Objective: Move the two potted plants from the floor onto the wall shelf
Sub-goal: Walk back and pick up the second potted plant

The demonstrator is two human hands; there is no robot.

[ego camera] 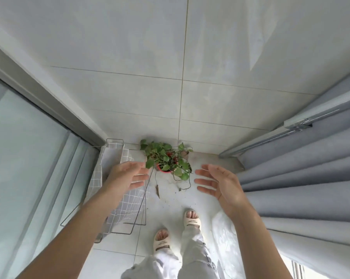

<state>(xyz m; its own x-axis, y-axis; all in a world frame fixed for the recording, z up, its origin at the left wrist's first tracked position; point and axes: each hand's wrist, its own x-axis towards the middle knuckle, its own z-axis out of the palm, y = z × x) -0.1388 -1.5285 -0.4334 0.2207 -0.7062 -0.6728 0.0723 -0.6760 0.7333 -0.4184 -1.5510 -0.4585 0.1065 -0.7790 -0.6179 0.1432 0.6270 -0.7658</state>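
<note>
Hands spread: left hand (127,174), right hand (218,182) flanking potted plant (166,162)

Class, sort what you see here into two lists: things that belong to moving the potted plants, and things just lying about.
Belongs to the job:
- leafy green plant in a red pot
- open left hand
- open right hand

Just lying about:
- wire-framed checked fabric basket
- grey curtain
- dry fallen leaf
- clear plastic bag

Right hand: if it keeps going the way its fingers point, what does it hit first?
Likely the trailing green leaves of the red-potted plant; the open right hand points left toward them. Depth unclear, so it may pass above.
</note>
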